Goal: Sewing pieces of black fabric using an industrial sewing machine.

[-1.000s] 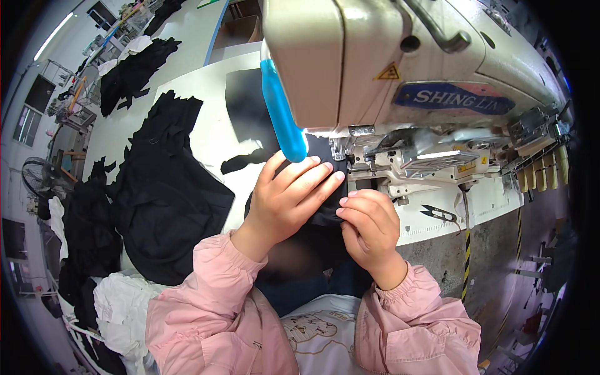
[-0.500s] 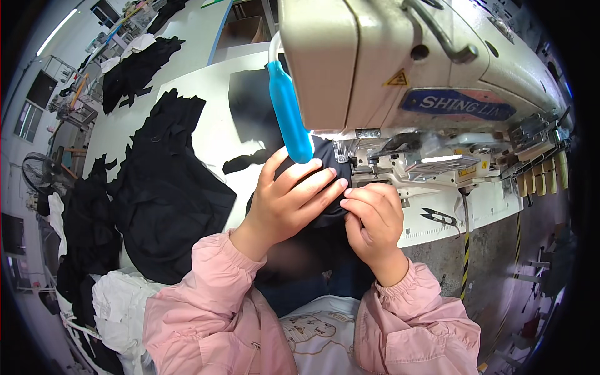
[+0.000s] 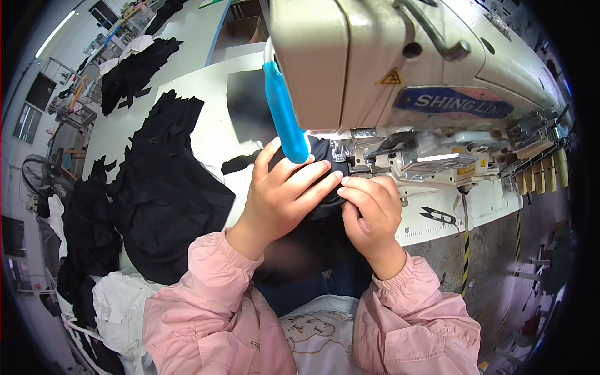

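Note:
A piece of black fabric lies under the presser foot of a large off-white sewing machine and hangs toward my lap. My left hand rests on top of it with fingers spread, the fingertips close to the foot and beside a blue sleeve-like cover hanging from the machine. At the fabric's right edge, my right hand pinches the cloth between thumb and fingers. Both hands nearly meet there. Cloth beneath my left palm is hidden.
Black cut fabric pieces are heaped on the white table to the left, with white cloth below them. Thread snips lie on the table's right part. A metal guide plate juts out right of the needle area.
My left hand's fingers have spread wider, its index finger shifting left. My right hand has edged slightly up and left, still on the fabric edge. The machine appears a little further left in view.

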Available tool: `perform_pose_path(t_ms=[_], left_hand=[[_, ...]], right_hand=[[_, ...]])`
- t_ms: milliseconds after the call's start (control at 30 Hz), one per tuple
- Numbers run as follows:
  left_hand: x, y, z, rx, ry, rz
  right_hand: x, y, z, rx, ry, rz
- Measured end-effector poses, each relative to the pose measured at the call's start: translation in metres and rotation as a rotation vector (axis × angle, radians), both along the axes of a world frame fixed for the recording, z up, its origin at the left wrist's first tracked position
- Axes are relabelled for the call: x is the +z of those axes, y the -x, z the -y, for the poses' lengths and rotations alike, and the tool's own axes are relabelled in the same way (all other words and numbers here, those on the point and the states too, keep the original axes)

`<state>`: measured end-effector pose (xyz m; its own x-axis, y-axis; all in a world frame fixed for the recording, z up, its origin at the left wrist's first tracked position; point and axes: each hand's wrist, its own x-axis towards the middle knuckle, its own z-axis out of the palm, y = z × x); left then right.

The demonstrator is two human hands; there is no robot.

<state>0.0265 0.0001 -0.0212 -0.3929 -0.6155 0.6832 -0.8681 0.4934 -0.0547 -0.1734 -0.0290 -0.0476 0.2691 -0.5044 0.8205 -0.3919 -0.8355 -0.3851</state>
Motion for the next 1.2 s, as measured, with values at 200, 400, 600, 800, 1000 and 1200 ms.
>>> perform_pose_path(t_ms=[200,400,600,800,1000,1200], left_hand=[[0.004,0.001,-0.007,0.038,-0.035,-0.041],[-0.008,0.026,-0.072,0.292,-0.24,-0.475],[-0.026,0.028,-0.119,0.365,-0.47,-0.678],[-0.07,-0.03,-0.131,0.28,-0.637,-0.825],[-0.051,-0.064,-0.118,0.361,-0.448,-0.499],[0.083,-0.078,-0.087,0.582,0.15,-0.25]], right_hand=[[0.0,-0.003,0.0,-0.031,-0.022,0.002],[0.01,0.0,0.0,-0.04,0.021,-0.078],[0.028,-0.004,0.0,0.177,0.06,-0.302],[0.036,-0.003,-0.017,0.415,0.006,-0.18],[0.026,0.002,-0.042,0.526,-0.072,-0.12],[0.012,-0.027,-0.061,0.422,-0.019,-0.121]])
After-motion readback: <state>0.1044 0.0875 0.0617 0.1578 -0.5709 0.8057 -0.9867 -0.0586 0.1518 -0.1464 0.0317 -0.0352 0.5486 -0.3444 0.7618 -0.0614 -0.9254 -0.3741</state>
